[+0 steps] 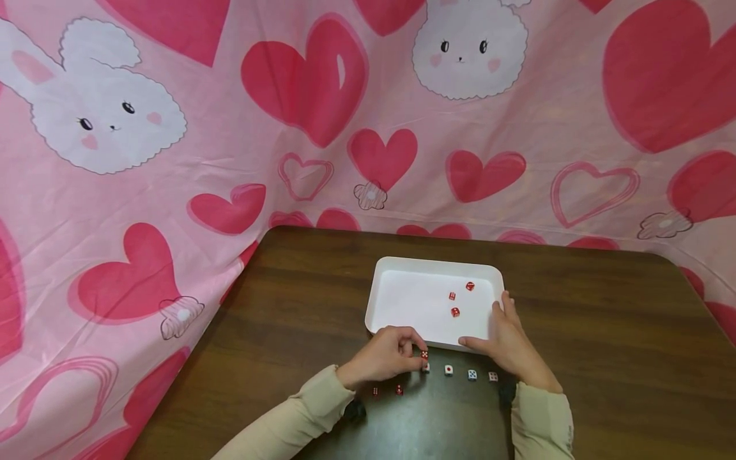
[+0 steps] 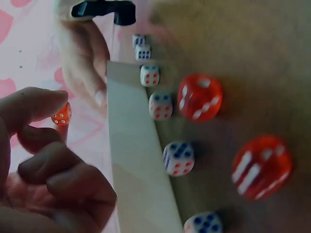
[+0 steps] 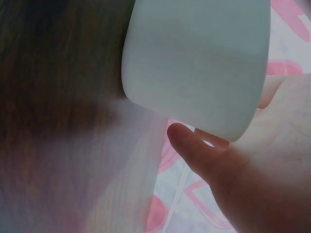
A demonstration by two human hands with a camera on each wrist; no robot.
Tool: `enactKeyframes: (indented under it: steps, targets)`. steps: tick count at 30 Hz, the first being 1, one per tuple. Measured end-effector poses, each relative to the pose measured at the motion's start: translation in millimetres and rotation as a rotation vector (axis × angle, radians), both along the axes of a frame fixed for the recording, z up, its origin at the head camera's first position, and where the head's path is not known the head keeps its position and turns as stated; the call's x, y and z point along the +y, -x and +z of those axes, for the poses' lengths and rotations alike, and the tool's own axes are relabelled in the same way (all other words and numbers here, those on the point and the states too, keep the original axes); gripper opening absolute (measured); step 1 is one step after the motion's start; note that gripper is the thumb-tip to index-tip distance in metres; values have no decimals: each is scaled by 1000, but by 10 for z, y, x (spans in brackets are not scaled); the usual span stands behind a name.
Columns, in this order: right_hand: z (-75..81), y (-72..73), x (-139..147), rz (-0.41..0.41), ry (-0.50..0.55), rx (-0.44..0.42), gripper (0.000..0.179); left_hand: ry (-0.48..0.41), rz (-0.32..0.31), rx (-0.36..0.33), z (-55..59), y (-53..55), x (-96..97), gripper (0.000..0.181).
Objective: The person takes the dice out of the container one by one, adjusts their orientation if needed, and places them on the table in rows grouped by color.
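Translucent red die pinched in my left fingers.
I judge it light, hard, slick: grip opposite faces. Right fingers, spread, touch the white tray at its four o'clock.

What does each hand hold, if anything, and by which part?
Left hand: a red die, pinched by opposite sides between thumb and forefinger. Right hand: at the near right corner of the white tray; whether it grips cannot be told.
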State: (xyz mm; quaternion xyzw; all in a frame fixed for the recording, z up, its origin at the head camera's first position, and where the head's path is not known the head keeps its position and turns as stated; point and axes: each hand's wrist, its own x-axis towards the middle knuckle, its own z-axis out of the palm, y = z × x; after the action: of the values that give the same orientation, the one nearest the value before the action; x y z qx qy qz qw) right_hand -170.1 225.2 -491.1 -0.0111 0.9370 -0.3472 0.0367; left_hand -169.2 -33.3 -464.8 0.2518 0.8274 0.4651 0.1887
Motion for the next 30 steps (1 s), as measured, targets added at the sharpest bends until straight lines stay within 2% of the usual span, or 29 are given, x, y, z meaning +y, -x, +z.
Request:
enactKeyframes:
  steps: [4, 10, 16, 22, 30]
  targets:
    - [9, -1, 1, 1, 5, -29, 119, 2, 7, -35, -32, -63, -6, 9]
    - [26, -4, 1, 2, 14, -21, 117, -11, 41, -124, -57, -138, -19, 8]
    - [48, -2, -1, -2, 21, -47, 120, -12, 34, -135, -95, -197, -14, 10]
    - [66, 3, -5, -4, 11, -66, 122, 20, 56, -160, -152, -252, 1, 13]
    - [68, 19, -12, -8, -1, -46, 120, 61, 90, -133, -234, -306, 22, 13]
